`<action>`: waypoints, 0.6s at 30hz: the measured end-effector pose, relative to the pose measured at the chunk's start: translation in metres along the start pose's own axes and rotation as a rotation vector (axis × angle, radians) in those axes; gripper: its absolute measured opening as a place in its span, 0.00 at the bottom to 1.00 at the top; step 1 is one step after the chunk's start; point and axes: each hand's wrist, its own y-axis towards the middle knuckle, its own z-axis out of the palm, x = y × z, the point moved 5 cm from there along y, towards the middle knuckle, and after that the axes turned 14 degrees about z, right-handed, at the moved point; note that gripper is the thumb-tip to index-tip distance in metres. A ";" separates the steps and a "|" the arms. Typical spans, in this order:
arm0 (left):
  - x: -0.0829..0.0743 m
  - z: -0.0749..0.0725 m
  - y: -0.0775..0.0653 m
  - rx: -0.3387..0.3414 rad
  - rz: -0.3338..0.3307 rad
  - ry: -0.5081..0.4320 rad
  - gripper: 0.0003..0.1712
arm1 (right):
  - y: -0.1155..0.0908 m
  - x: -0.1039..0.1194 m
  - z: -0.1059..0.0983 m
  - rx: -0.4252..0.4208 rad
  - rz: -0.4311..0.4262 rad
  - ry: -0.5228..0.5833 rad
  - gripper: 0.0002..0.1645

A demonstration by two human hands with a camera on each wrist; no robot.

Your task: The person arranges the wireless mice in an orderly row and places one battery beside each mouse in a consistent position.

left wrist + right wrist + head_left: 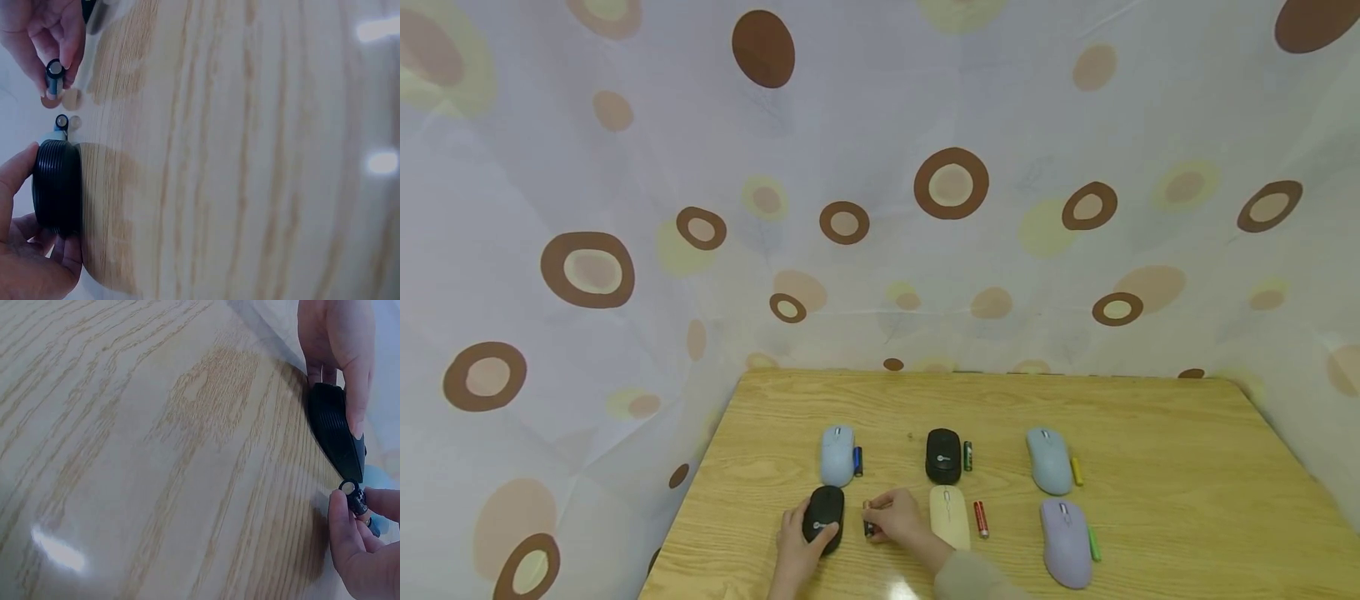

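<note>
At the near left of the table, my left hand [793, 548] grips a black computer mouse [826, 510] by its sides, thumb on the right and fingers on the left. The left wrist view shows the ridged end of this mouse [57, 187] close to the tabletop. Just to its right, my right hand [901, 518] pinches a dark AA-style battery [868, 527] between thumb and fingertips. In the right wrist view the battery [355, 499] has one flat end toward the camera, with the mouse [335, 430] right beyond it.
Behind the hands are a light blue mouse [837, 457] with a blue battery [858, 462], and another black mouse [943, 457] beside a green-black battery [967, 456]. A cream mouse [949, 515] with a red battery [981, 519], a grey-blue mouse [1049, 462] and a lilac mouse [1066, 543] lie rightward.
</note>
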 end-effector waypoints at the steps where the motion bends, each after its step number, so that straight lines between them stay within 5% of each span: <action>1: -0.001 0.000 0.000 -0.002 0.004 0.003 0.41 | 0.000 0.000 0.002 -0.009 0.001 -0.003 0.09; 18: -0.001 -0.001 0.001 0.007 -0.021 0.001 0.41 | -0.002 0.008 0.015 -0.162 -0.015 -0.113 0.10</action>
